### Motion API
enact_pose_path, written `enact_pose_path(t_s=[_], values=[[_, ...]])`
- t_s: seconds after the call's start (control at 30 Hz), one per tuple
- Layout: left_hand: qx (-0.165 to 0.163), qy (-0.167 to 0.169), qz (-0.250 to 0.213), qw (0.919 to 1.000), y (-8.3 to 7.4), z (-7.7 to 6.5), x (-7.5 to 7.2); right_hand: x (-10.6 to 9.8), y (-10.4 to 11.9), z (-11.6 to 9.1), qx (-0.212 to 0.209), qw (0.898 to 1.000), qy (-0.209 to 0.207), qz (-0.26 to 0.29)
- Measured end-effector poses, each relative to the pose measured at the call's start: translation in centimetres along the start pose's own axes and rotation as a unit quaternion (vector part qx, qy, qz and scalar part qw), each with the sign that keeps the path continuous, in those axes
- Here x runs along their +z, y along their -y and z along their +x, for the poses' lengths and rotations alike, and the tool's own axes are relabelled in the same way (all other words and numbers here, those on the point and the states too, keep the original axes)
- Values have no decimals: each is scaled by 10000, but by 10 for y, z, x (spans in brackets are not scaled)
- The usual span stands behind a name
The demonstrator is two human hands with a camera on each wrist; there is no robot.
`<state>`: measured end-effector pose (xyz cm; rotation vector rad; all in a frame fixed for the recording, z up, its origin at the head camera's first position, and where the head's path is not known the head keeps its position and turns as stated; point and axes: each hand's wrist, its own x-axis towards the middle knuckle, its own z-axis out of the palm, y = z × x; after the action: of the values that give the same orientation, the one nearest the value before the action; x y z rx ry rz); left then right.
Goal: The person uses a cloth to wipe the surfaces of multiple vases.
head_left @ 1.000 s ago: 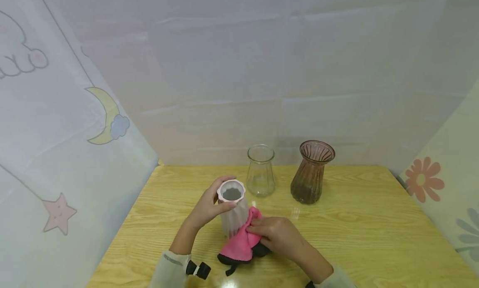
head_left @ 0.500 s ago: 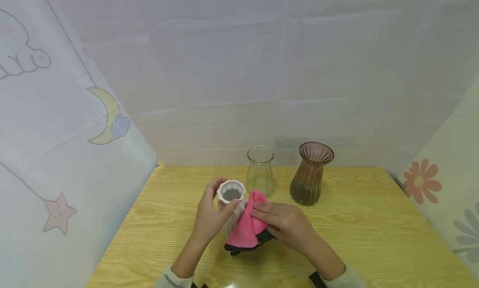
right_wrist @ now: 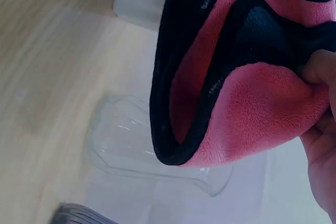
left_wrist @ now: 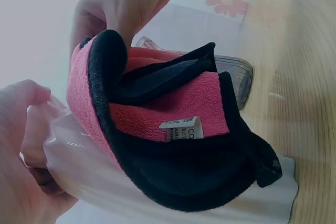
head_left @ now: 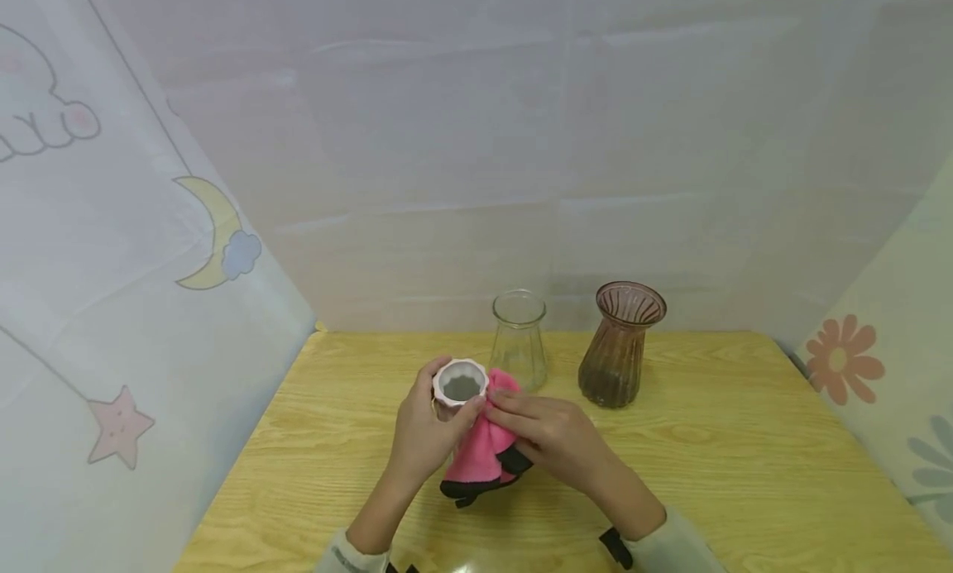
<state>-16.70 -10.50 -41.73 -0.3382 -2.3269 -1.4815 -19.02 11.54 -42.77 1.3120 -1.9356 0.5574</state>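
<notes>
A white fluted vase (head_left: 460, 373) with a scalloped rim stands upright on the table, largely hidden behind the hands and cloth in the head view. My left hand (head_left: 423, 432) grips it round the neck, thumb in front and fingers behind. My right hand (head_left: 558, 436) pinches a pink cloth (head_left: 476, 457) with black trim against the vase's right side, just under the rim. The cloth hangs in folds from those fingers; its inner side and a small white label (left_wrist: 182, 129) show in the left wrist view. The vase's smooth lower body (left_wrist: 252, 192) extends below the cloth there.
Behind the cloth stands a clear glass vase (head_left: 519, 341), close to my right hand. A purplish-brown ribbed glass vase (head_left: 621, 346) is farther right. The wooden table (head_left: 744, 441) ends at a pale fabric backdrop (head_left: 447, 184).
My right hand has moved the cloth up the vase's side, from its lower body to just below the rim. My left hand keeps its hold, its wrist a little further right.
</notes>
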Motion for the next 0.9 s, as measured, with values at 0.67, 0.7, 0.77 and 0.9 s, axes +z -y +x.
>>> enact_pose_path(t_s=[0.67,0.7,0.77,0.9], values=[[513,1184,-861,9879,26,28,-18,36,4,-40,392,9973,570,237],[510,1287,-917,9861,27,29,-19,35,4,-40,390,9973,583,226],[507,1481,-1026,9823,30,31,-22,32,5,-39,370,9973,614,147],[480,1575,-1001,9813,33,31,-25,20,8,-32,315,9982,504,-61]])
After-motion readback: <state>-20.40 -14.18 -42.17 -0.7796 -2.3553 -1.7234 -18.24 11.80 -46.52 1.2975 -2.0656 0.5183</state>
